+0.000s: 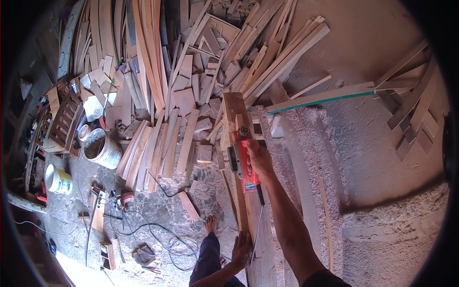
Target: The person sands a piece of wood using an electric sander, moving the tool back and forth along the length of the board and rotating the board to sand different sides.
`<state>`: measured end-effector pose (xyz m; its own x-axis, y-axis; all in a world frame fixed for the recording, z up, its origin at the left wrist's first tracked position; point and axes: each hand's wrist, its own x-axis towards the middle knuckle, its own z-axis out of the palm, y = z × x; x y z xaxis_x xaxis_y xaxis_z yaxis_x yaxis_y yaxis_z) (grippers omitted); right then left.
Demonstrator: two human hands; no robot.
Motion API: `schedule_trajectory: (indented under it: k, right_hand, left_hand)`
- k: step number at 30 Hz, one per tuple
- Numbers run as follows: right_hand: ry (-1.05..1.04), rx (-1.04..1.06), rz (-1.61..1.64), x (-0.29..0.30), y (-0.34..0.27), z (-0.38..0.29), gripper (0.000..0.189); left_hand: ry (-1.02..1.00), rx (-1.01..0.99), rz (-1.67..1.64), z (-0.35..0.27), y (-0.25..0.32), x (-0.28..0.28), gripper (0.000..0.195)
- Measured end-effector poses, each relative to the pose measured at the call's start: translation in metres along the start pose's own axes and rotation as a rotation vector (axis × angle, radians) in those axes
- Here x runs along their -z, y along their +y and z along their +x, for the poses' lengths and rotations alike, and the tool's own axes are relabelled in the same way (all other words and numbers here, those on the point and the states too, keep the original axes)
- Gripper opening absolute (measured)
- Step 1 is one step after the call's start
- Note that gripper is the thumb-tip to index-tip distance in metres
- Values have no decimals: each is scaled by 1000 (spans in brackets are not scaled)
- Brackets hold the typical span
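My right hand point(259, 159) grips the rear handle of a red electric hand planer point(242, 163). The planer rests on a long wooden batten point(242, 211), and its black power cord point(261, 199) trails back towards me. Lower down, my left hand point(241, 251) lies over the near end of that batten, holding it against the workpiece support. Beneath and to the right of the batten runs a wide wooden beam point(264, 247). The planer's sole and the wood under it are hidden.
Stacked boards point(154, 158) and offcuts point(184, 98) crowd the left and far side. A dirty bucket point(116, 154), a smaller white bucket point(53, 179) and tangled cables point(172, 244) are on the left floor. Wood shavings point(304, 125) lie right, beside a green-edged board point(322, 97). My bare foot point(211, 225) is near the beam.
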<state>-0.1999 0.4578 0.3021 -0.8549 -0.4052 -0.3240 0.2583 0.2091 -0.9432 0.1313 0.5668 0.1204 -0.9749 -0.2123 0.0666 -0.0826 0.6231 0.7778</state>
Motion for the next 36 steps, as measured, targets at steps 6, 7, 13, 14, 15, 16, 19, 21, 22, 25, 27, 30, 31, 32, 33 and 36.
schedule_trajectory:
  k: [6,7,13,14,15,16,19,21,22,25,27,30,31,32,33,36]
  right_hand:
    - [-20,41,-20,-20,-34,102,59]
    - [-12,40,-27,-24,-40,119,59]
    - [-49,109,83,-34,-59,172,51]
    - [-27,128,86,-32,-56,164,51]
    - [-6,155,85,-28,-53,153,51]
    - [22,244,100,-23,-44,133,51]
    - [98,273,134,0,-8,47,45]
    - [101,304,213,25,29,-38,35]
    - [114,326,225,39,48,-86,33]
    - [181,187,263,83,105,-233,37]
    - [235,325,-42,105,136,-322,40]
    - [308,11,57,133,165,-433,42]
    - [366,-32,58,138,171,-468,42]
    - [423,-78,60,142,178,-495,42]
    - [460,-66,44,144,185,-514,43]
    - [537,54,-60,152,198,-548,46]
  left_hand:
    - [-67,18,-56,-2,-6,0,82]
    - [-56,12,-71,-2,-7,-2,84]
    - [-104,28,-1,-5,-6,-8,82]
    - [-79,-5,92,-5,-4,-5,82]
    - [-46,-41,184,-3,-2,-1,82]
    - [-185,-21,123,-2,-2,7,81]
    - [-408,-28,-63,-2,-13,37,81]
    - [-296,-148,-196,6,-27,51,84]
    - [-320,-134,-207,8,-34,58,86]
    - [-188,50,-176,28,-39,62,77]
    - [62,40,-303,53,-24,53,83]
    - [92,106,-219,75,23,30,100]
    - [34,205,-222,71,34,26,102]
    - [37,244,-223,66,43,23,103]
    - [25,288,-223,56,50,19,104]
    - [-293,487,-501,0,37,29,100]
